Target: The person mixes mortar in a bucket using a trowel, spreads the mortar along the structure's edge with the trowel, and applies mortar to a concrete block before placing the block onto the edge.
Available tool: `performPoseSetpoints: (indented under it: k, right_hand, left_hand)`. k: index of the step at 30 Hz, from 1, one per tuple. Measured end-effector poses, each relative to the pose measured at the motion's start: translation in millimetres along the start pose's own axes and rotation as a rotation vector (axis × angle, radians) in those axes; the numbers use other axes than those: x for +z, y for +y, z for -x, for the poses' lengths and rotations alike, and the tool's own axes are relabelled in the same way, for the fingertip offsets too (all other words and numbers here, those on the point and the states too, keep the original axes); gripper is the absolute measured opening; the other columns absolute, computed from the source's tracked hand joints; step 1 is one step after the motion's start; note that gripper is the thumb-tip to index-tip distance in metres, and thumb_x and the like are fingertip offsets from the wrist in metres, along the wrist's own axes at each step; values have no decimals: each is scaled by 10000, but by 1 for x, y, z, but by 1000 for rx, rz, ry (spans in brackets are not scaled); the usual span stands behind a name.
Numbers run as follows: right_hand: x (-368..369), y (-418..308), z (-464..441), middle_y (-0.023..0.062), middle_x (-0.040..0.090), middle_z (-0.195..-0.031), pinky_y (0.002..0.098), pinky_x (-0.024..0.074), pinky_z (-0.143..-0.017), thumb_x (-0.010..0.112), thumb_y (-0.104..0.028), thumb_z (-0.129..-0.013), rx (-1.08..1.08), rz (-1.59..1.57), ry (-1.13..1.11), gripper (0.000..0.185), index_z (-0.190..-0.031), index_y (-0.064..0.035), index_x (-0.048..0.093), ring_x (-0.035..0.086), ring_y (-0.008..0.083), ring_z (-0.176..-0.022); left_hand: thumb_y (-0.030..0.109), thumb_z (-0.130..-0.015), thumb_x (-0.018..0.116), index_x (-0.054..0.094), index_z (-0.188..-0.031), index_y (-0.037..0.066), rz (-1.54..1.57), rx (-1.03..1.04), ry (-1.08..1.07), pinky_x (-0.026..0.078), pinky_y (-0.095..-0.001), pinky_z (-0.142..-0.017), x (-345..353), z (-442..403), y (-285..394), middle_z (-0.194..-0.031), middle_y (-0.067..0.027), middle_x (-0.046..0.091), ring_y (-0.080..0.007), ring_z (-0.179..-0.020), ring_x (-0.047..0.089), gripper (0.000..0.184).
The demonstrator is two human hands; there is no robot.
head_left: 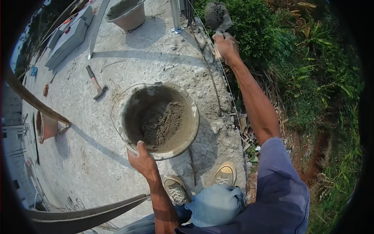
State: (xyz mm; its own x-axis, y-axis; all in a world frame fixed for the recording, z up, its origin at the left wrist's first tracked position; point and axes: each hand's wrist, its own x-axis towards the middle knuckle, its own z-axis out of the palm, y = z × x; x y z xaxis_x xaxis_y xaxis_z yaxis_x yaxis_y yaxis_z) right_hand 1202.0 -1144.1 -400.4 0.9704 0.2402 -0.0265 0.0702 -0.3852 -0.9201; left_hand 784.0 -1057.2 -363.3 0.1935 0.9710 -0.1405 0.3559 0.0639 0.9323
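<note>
My left hand (143,160) grips the near rim of a bucket (192,117), its thumb over the edge. Wet mortar (163,121) lies in the bottom of that bucket, and a thin wire handle hangs at its left side. Stretched out to the upper right, my right hand (226,47) is closed around the handle of a trowel (224,24). A lump of grey mortar (214,15) sits on the trowel blade. The trowel is over the slab's edge, in front of green bushes. My fingers cover most of its handle.
A hammer (95,82) lies on the rough concrete slab (89,128). Another bucket (126,17) stands at the top, a third (46,126) at the left. Grey blocks (72,39) are stacked upper left. A taut string (230,87) follows the slab's edge; plants (311,78) grow beyond.
</note>
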Motion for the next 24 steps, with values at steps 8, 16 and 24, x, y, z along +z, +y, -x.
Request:
performPoseSetpoints:
  k: [8, 16, 24]
  right_hand:
    - [25, 45, -29, 227, 670, -923, 405, 533, -639, 578, -354, -810, 101, 253, 98, 393, -805, 34, 641, 687, 318, -738]
    - [-21, 44, 24, 88, 606, -731, 326, 475, -424, 519, -309, -930, 351, -295, -378, 304, -950, -10, 573, 570, 148, -539]
    - [55, 65, -85, 132, 629, -722, 341, 501, -455, 537, -296, -876, 154, 99, -358, 331, -925, 27, 593, 614, 220, -511]
  left_hand:
    - [177, -883, 514, 565, -1031, -99, 65, 9, 46, 429, -328, -783, 2, -3, -6, -919, -101, 603, -195, -817, 522, 316]
    - [172, -891, 515, 564, -1000, -74, 112, 14, 28, 401, -307, -761, 10, -7, 6, -888, -58, 560, -157, -806, 480, 273]
    - [199, -876, 509, 546, -1045, -85, 119, 19, 18, 426, -335, -816, 0, -3, -14, -979, -100, 578, -196, -867, 531, 332]
